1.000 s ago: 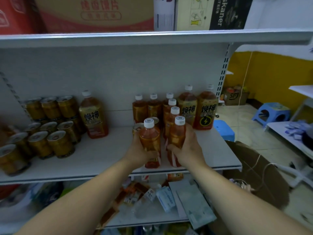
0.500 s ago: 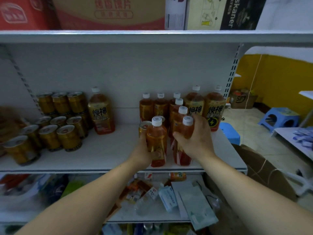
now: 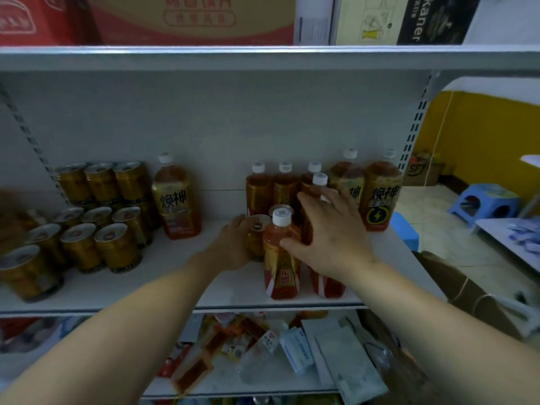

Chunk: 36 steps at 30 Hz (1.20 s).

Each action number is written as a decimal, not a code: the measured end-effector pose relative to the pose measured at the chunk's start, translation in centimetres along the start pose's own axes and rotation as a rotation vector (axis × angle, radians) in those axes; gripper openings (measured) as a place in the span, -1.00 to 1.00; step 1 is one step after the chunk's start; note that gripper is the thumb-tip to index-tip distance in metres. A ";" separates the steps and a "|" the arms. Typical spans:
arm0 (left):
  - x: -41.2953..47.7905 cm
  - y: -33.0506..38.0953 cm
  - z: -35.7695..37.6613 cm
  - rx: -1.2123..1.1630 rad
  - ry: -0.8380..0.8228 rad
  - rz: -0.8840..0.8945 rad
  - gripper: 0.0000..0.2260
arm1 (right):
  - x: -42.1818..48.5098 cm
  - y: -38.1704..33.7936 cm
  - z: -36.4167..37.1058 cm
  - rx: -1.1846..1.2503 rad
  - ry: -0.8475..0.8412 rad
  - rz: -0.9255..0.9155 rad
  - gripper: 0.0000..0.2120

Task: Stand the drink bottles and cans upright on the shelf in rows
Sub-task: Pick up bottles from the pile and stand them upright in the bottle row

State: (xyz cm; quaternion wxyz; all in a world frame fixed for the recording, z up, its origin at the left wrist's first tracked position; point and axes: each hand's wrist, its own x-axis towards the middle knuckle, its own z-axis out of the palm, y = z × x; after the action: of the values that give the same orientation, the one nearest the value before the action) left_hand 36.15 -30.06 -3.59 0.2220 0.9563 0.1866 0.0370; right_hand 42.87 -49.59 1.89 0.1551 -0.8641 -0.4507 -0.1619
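Left hand (image 3: 232, 245) grips one gold can (image 3: 256, 241) at nine o'clock of the front bottle (image 3: 281, 258). Right hand (image 3: 330, 238), fingers spread, touches that bottle.

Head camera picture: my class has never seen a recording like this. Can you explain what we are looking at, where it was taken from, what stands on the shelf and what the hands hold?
There is no machine here. A person wears one wide-angle camera on the head, so the picture looks forward and down along both bare arms. The white shelf carries a group of gold cans at the left, a big tea bottle beside them, and rows of white-capped bottles at the right. The left hand curls round a single gold can. The right hand lies open, fingers spread, over the front-right bottle, with its thumb touching the front-left bottle. The drinks stand upright.
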 end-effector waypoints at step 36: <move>-1.9 -13.6 -0.4 -0.359 0.063 -0.022 -0.42 | 17.9 -8.2 13.1 0.283 -0.172 0.101 -0.25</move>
State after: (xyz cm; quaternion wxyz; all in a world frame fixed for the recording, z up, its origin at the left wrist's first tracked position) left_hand 29.69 -19.24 -9.16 0.3835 0.8976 0.1942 0.0974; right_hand 47.60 -26.61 -1.41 0.2440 -0.8658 -0.4366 -0.0142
